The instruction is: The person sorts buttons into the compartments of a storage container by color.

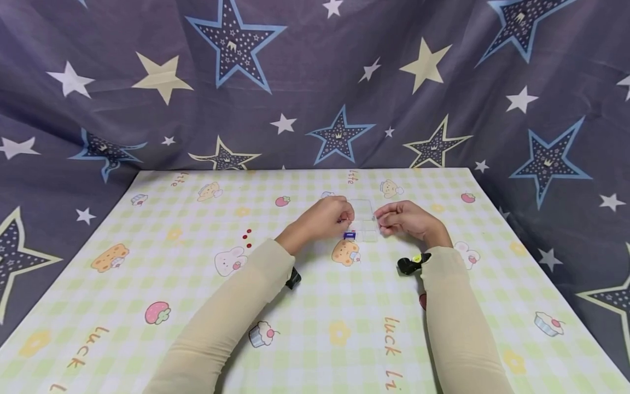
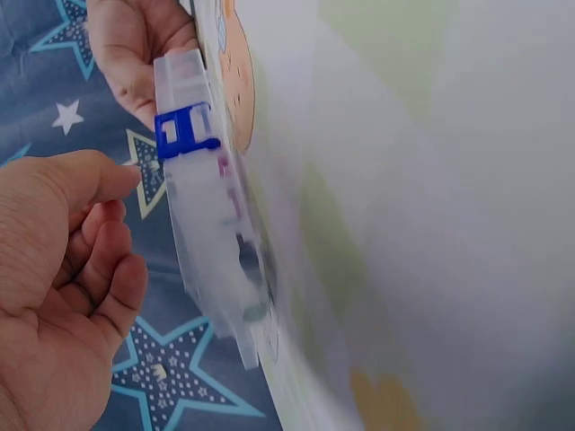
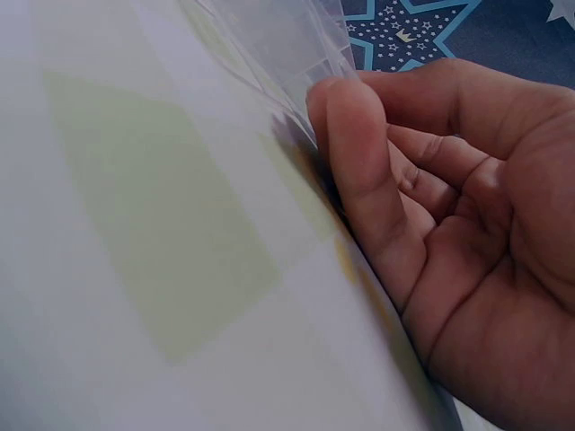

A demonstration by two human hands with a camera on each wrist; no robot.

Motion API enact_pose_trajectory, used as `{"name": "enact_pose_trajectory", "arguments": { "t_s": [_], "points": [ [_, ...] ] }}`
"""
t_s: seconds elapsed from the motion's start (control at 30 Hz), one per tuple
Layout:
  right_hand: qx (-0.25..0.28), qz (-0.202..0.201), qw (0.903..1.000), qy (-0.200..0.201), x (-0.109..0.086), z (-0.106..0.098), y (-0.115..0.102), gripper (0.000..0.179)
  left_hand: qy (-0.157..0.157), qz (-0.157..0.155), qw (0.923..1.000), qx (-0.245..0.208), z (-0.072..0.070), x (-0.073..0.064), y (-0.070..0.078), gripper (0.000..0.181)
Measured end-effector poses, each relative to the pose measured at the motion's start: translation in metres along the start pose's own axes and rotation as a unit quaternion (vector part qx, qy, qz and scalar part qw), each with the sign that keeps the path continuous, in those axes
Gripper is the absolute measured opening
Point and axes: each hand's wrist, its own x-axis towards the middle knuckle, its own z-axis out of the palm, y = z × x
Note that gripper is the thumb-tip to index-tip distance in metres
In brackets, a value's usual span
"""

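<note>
A small clear plastic compartment box (image 1: 366, 236) with a blue latch (image 2: 187, 131) sits on the table between both hands. Small pinkish bits and a dark spot show through its wall in the left wrist view. My right hand (image 1: 406, 220) pinches the box's right edge between thumb and fingers (image 3: 355, 135). On the opposite side, my left hand (image 1: 327, 217) hovers with loosely bent fingers (image 2: 117, 278), a short gap from the box. Nothing shows between its fingertips. Three small red pieces (image 1: 248, 245) lie left of the left hand.
A green-and-white checked tablecloth (image 1: 305, 306) printed with cartoon figures covers the table. Behind it hangs a dark star-patterned curtain (image 1: 295, 65). Black wrist cameras (image 1: 410, 265) stick out from both sleeves, close above the tabletop.
</note>
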Motion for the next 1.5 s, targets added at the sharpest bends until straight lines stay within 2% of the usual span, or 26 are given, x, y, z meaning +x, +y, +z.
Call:
{"name": "enact_pose_trajectory", "arguments": {
  "t_s": [0.37, 0.73, 0.93, 1.1, 1.27, 1.37, 1.5],
  "points": [
    [0.002, -0.002, 1.0000, -0.002, -0.001, -0.001, 0.000, 0.037, 0.007, -0.042, 0.9991, -0.005, -0.022, -0.032, -0.030, 0.009],
    [0.004, -0.001, 1.0000, -0.004, -0.001, -0.001, -0.002, 0.037, 0.023, -0.060, 0.9979, 0.007, -0.049, -0.078, -0.064, 0.007],
    [0.007, 0.000, 1.0000, -0.003, -0.001, 0.000, -0.001, 0.036, 0.027, -0.086, 0.9958, 0.012, -0.059, -0.105, -0.080, 0.007],
    [0.011, 0.004, 0.9999, 0.000, -0.001, 0.002, -0.003, 0.036, 0.014, -0.125, 0.9919, 0.018, -0.071, -0.128, -0.091, 0.006],
    [0.008, 0.005, 1.0000, 0.002, -0.003, 0.003, -0.004, 0.035, -0.004, -0.149, 0.9885, 0.024, -0.081, -0.150, -0.107, 0.006],
    [0.006, 0.001, 1.0000, -0.002, -0.004, 0.004, -0.005, 0.035, -0.013, -0.158, 0.9869, 0.026, -0.083, -0.159, -0.115, 0.007],
    [0.002, 0.000, 1.0000, -0.004, -0.005, 0.005, -0.006, 0.035, -0.019, -0.164, 0.9859, 0.027, -0.084, -0.165, -0.120, 0.008]
  ]
}}
